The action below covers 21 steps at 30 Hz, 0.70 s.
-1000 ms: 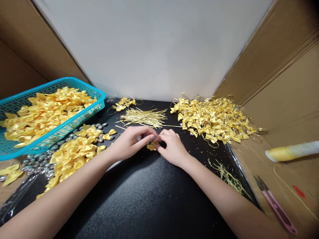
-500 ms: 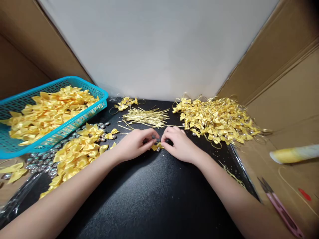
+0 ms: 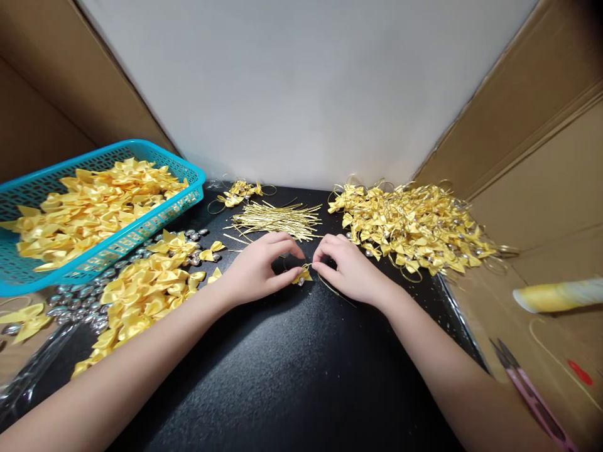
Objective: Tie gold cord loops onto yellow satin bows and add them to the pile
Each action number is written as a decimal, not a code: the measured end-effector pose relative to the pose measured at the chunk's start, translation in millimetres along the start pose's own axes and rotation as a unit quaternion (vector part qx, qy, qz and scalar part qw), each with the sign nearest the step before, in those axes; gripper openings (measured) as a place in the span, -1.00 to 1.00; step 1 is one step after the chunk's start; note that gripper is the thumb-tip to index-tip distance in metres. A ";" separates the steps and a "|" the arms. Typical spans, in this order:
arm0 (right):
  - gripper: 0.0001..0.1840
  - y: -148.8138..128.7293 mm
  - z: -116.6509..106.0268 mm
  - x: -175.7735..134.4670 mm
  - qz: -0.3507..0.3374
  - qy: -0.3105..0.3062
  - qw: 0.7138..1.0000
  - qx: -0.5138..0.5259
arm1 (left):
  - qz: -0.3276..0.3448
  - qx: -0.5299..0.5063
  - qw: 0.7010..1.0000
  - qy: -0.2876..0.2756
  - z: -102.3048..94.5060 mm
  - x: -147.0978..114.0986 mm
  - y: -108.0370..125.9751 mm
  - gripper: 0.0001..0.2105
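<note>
One right hand (image 3: 352, 271), fingers (image 3: 326, 271) clamped on cord (image 3: 309, 265), one left hand (image 3: 259, 267), grip unclear, over black tabletop (image 3: 282, 370), white wall (image 3: 306, 94) behind.

There's a black table (image 3: 282, 383) with yellow bows (image 3: 141, 289), shiny silver beads (image 3: 78, 301) and thin gold strings (image 3: 277, 220) on it.

No lettering, label, brand, number or sign can be read on the black tabletop (image 3: 282, 370), on anything along its edges, or elsewhere.
</note>
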State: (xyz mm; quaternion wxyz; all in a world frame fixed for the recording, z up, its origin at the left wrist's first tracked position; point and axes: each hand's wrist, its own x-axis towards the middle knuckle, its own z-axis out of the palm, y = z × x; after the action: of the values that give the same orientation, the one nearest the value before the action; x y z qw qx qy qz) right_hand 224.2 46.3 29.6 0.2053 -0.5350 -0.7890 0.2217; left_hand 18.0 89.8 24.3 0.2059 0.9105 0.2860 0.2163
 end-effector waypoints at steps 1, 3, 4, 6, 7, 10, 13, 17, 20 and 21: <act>-0.90 -0.3 1.3 0.2 0.000 -0.001 1.000 0.002 | 0.005 -0.009 1.000 -0.002 2.0 0.2 0.8 -0.87; -0.90 -0.4 3.8 0.4 -0.002 -0.004 1.000 0.005 | 0.009 -0.011 1.000 0.006 7.4 0.7 1.4 -0.88; -0.90 -0.1 4.7 0.4 -0.002 -0.005 1.000 0.005 | 0.008 -0.005 1.000 0.013 10.2 1.0 1.0 -0.89; -0.90 0.9 5.7 0.6 0.001 -0.006 1.000 0.005 | 0.010 0.013 1.000 0.017 14.4 1.5 -1.0 -0.87; -0.90 1.5 5.8 0.7 0.003 -0.005 1.000 0.005 | 0.012 0.023 1.000 0.012 15.1 1.7 -2.4 -0.85; -0.90 3.2 4.3 1.1 0.013 -0.003 1.000 -0.001 | 0.011 0.054 0.998 -0.026 11.3 2.0 -6.8 -0.81; -0.89 3.9 2.2 1.4 0.018 -0.001 1.000 -0.008 | 0.013 0.061 0.997 -0.055 2.4 2.6 -8.6 -0.80; -0.89 2.8 1.7 1.4 0.014 0.001 1.000 -0.007 | 0.010 0.006 1.000 -0.019 -3.5 4.3 -6.4 -0.81; -0.89 2.2 2.6 1.4 0.013 0.000 1.000 -0.002 | 0.001 -0.041 0.999 -0.021 0.1 5.9 -5.5 -0.85; -0.89 2.4 3.0 1.4 0.013 0.001 1.000 -0.002 | -0.004 -0.048 0.998 -0.027 1.9 6.3 -6.0 -0.85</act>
State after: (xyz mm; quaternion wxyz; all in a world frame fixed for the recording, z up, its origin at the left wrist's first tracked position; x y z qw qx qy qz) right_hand 223.8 48.0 26.0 0.2019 -0.5455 -0.7824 0.2227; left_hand 21.1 97.7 21.5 0.2578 0.9039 0.2734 0.2043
